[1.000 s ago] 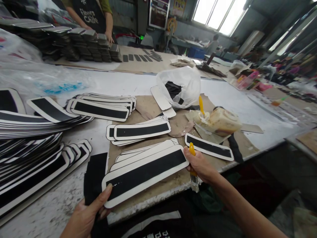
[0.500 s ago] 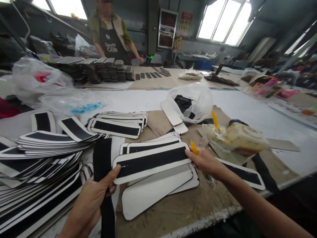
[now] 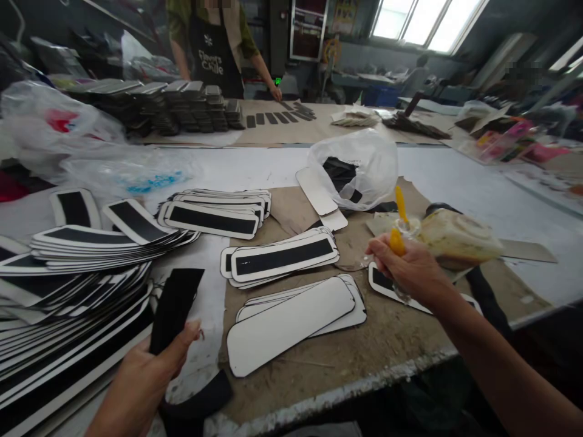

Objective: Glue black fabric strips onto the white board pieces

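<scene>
My left hand (image 3: 146, 376) is closed on a long black fabric-like strip (image 3: 177, 303), whose lower part curls near the table edge. My right hand (image 3: 416, 270) is wrapped around a yellow-handled tool (image 3: 397, 241); its working end is hard to make out. Just beyond that hand lies a cut plastic container (image 3: 460, 240) with yellowish residue, and a second yellow handle (image 3: 401, 203) rises beside it. Between my hands are plain white rounded panels (image 3: 291, 328) and, behind them, a stack of white panels with black bands (image 3: 282, 258). Another banded panel (image 3: 380, 279) lies partly under my right hand.
Large piles of banded panels (image 3: 68, 340) fill the left side. A clear plastic bag (image 3: 378, 170) with black pieces stands behind the middle. Across the table a person in a dark apron (image 3: 214, 54) reaches toward small dark strips near stacked pieces (image 3: 191, 106).
Both hands have let go of the banded panel, which now lies on the stack behind the white panels. My right hand has moved right to the container; my left hand now grips the black strip.
</scene>
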`<control>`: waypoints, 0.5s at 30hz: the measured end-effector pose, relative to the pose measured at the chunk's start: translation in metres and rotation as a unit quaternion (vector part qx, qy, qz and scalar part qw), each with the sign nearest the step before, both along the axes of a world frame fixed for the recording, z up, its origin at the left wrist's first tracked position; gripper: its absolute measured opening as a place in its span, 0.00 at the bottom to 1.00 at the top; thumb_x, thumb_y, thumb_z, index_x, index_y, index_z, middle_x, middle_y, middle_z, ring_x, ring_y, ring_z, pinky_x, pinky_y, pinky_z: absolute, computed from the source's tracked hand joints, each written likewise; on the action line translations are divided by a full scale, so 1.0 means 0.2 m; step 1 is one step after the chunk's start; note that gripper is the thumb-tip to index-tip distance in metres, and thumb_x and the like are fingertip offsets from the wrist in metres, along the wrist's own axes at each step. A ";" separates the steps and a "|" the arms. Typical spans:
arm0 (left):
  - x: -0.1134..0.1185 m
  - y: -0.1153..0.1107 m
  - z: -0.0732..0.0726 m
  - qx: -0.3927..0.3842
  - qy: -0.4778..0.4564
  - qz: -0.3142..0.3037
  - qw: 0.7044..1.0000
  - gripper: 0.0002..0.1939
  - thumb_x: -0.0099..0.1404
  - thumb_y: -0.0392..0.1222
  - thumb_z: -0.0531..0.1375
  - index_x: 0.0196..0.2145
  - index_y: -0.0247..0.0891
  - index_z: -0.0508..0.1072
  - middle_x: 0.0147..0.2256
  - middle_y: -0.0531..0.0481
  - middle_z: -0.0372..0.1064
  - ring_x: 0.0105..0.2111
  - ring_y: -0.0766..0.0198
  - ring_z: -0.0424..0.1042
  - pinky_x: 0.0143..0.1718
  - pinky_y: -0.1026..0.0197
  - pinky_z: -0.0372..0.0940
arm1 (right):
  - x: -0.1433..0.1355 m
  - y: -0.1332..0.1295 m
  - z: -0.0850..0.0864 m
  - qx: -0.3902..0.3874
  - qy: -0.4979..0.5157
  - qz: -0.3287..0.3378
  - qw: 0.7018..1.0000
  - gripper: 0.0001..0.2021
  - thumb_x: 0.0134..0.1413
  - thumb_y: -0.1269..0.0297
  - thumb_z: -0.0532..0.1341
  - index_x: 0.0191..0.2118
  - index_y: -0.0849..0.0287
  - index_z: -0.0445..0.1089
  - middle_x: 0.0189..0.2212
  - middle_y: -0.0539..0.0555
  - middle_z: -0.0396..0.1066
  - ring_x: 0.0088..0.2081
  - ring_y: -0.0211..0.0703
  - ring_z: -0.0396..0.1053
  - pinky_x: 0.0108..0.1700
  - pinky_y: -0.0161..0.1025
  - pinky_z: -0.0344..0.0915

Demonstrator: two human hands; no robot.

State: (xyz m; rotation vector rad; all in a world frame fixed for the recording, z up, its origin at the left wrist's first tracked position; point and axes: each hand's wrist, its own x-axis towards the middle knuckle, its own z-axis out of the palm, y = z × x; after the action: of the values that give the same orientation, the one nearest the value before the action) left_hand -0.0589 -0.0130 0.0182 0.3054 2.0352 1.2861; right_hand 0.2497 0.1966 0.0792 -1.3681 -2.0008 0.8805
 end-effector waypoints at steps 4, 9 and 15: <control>0.15 -0.11 -0.03 -0.008 -0.062 0.011 0.998 0.25 0.41 0.58 0.69 0.19 0.35 0.63 0.14 0.60 0.50 0.15 0.73 0.49 0.17 0.69 0.46 | 0.02 -0.14 0.00 -0.061 0.056 0.000 0.997 0.25 0.44 0.39 0.61 0.19 0.57 0.57 0.15 0.46 0.52 0.18 0.32 0.48 0.18 0.33 0.45; 0.31 -0.14 -0.06 0.016 -0.091 0.044 0.995 0.25 0.40 0.58 0.69 0.19 0.35 0.63 0.14 0.58 0.53 0.15 0.72 0.51 0.17 0.67 0.47 | -0.03 -0.30 -0.08 -0.237 0.133 0.057 0.961 0.30 0.42 0.31 0.55 0.19 0.58 0.58 0.13 0.45 0.48 0.16 0.31 0.43 0.17 0.32 0.39; 0.38 -0.15 -0.08 0.026 -0.060 0.025 0.998 0.28 0.43 0.58 0.68 0.34 0.34 0.69 0.15 0.61 0.53 0.16 0.71 0.51 0.17 0.68 0.48 | -0.09 -0.42 -0.08 -0.406 0.229 0.099 0.879 0.27 0.49 0.37 0.55 0.30 0.62 0.66 0.15 0.44 0.52 0.16 0.28 0.43 0.18 0.30 0.39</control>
State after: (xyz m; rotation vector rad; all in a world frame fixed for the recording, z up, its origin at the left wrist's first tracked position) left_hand 0.0161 -0.0425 0.0015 0.1964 1.9221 1.3562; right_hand 0.2308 0.1118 0.0622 -1.1653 -1.4417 2.0828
